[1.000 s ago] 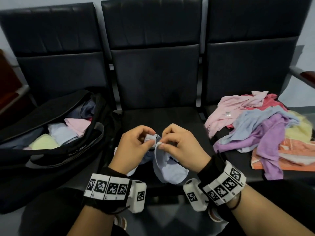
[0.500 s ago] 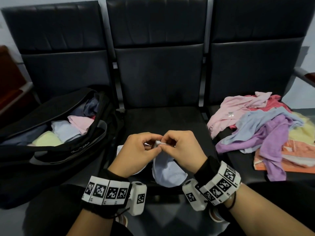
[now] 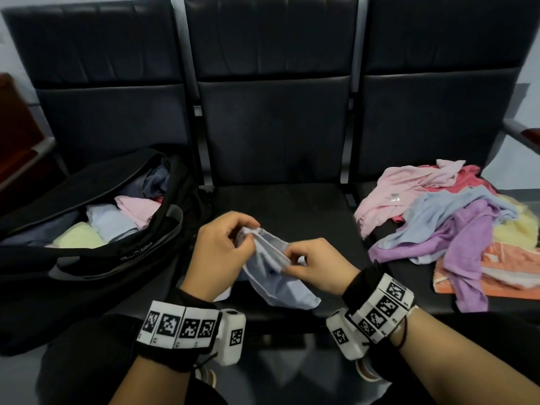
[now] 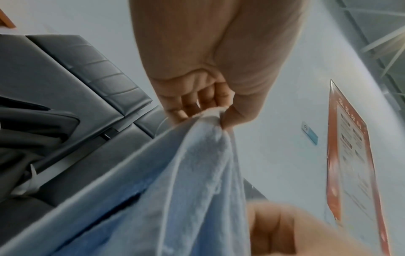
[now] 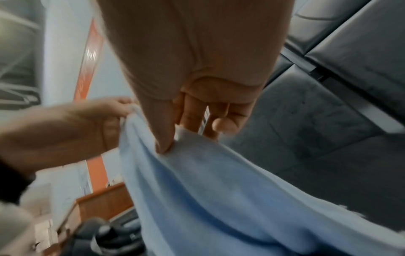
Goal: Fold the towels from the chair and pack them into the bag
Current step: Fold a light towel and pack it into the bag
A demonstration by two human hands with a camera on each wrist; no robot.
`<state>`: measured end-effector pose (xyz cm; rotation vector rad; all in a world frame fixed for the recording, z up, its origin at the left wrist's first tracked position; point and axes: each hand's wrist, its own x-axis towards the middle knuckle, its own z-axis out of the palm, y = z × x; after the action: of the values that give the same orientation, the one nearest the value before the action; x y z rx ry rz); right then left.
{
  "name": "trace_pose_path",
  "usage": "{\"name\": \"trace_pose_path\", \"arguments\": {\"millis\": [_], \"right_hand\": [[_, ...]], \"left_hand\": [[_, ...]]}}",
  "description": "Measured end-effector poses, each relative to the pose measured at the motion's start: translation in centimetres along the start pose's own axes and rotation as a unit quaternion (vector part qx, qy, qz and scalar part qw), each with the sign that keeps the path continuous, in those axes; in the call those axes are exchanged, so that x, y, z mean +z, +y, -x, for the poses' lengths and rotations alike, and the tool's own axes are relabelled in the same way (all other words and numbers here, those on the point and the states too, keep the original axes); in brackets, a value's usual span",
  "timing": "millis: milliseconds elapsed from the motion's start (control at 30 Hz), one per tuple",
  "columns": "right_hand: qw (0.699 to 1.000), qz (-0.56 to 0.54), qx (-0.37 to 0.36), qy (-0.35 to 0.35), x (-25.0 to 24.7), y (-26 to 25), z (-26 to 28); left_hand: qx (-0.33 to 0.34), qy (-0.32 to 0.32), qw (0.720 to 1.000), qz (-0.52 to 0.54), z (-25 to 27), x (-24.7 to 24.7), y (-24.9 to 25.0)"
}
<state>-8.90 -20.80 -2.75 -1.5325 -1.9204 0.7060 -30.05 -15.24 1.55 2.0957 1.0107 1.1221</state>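
Observation:
A light blue towel (image 3: 280, 283) hangs over the middle seat, held up by both hands. My left hand (image 3: 225, 252) pinches its bunched top corner (image 4: 215, 116) between thumb and fingers. My right hand (image 3: 315, 267) pinches the same edge a little to the right, thumb pressed on the cloth (image 5: 175, 143). The rest of the blue towel (image 5: 219, 199) droops below the hands. The black bag (image 3: 96, 252) lies open on the left seat with folded towels (image 3: 111, 223) inside. A loose pile of towels (image 3: 455, 226) covers the right seat.
Three black padded chairs (image 3: 274, 135) stand in a row against a pale wall. A wooden armrest (image 3: 529, 134) sticks out at the far right. An orange-framed poster (image 4: 350, 155) hangs on the wall behind me.
The hands were pressed together at the towel's corner; now the right hand has slid rightwards and down along the edge, spreading it. The left hand keeps its pinch.

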Motion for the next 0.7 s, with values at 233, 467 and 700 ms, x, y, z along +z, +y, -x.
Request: {"name": "trace_pose_path", "arguments": {"millis": [233, 467, 700], "right_hand": [[0.984, 0.137, 0.059, -0.093, 0.8, 4.7, 1.1], [0.984, 0.156, 0.027, -0.075, 0.3, 5.5, 1.1], [0.980, 0.201, -0.002, -0.006, -3.1, 4.8, 0.5]], "left_hand": [[-0.018, 0.169, 0.984, 0.046, -1.3, -3.5, -0.1], [-0.024, 0.208, 0.977, 0.047, -1.8, -5.2, -0.1], [-0.026, 0.242, 0.969, 0.044, -2.5, -7.0, -0.3]]}}
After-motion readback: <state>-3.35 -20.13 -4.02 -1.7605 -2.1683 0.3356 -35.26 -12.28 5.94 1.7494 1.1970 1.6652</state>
